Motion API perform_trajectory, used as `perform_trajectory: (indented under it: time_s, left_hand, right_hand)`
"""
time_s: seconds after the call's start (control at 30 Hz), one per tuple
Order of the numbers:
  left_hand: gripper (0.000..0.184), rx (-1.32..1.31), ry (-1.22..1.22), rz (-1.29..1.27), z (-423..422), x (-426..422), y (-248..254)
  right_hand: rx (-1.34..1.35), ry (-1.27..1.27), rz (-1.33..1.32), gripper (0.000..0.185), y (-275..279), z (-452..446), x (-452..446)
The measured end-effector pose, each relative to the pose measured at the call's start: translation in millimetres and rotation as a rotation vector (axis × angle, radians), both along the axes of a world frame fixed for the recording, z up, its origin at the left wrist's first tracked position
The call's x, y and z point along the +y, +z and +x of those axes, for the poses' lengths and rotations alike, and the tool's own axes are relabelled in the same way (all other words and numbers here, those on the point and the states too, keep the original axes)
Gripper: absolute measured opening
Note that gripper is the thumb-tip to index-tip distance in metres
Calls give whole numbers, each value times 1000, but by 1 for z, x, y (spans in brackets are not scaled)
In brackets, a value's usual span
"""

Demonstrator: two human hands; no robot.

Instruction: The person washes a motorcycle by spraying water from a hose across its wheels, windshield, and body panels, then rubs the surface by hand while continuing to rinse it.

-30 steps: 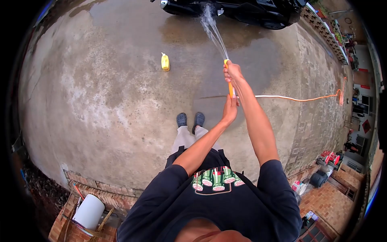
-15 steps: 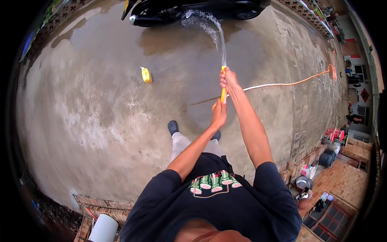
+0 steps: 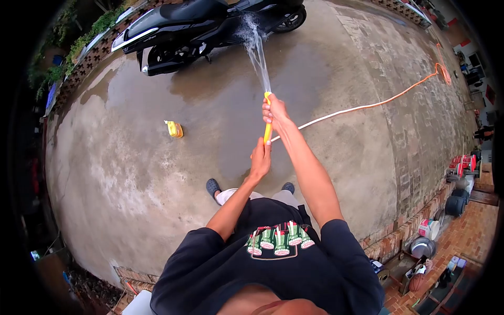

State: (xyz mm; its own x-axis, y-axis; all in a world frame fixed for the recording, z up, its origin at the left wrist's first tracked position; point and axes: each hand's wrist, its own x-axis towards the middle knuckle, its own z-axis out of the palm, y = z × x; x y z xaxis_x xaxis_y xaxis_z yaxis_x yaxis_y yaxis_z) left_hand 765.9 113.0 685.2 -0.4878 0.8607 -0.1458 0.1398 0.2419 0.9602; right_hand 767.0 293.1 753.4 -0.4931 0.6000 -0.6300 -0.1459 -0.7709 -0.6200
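Note:
My right hand (image 3: 275, 110) is wrapped around the upper part of a yellow hose nozzle (image 3: 268, 129). Lower down, my left hand (image 3: 260, 158) grips the nozzle's bottom end; its fingers are partly hidden. Water (image 3: 260, 60) shoots from the tip in a thin stream and splashes against the side of a black motor scooter (image 3: 194, 26). A pale hose (image 3: 336, 112) runs off to the right from the nozzle, turning orange farther along. To the left on the concrete stands a yellow jug (image 3: 175, 129) with a white spout.
Wet concrete (image 3: 236, 100) spreads beneath the scooter and before my feet. The orange hose coil (image 3: 443, 73) lies at the far right. Along the right edge are a metal basin (image 3: 422, 247), a white bucket (image 3: 429, 229) and a basketball (image 3: 417, 282). A latticed brick wall (image 3: 79, 73) borders the back left.
The view has tilted up, so more of the scooter shows. The nozzle has swung slightly left, and the water now hits the scooter in a straighter stream. Both hands keep their hold.

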Motion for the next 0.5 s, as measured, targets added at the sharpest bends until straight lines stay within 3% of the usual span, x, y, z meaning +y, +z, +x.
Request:
perform_trajectory:
  time_s: [0.2,0.5]
  left_hand:
    - [31,79,14,63,117,91,28]
    - [28,89,108,84,206,235,42]
  right_hand:
    - [6,17,45,21,33,117,89]
    - [-60,179,60,22,38,180,233]
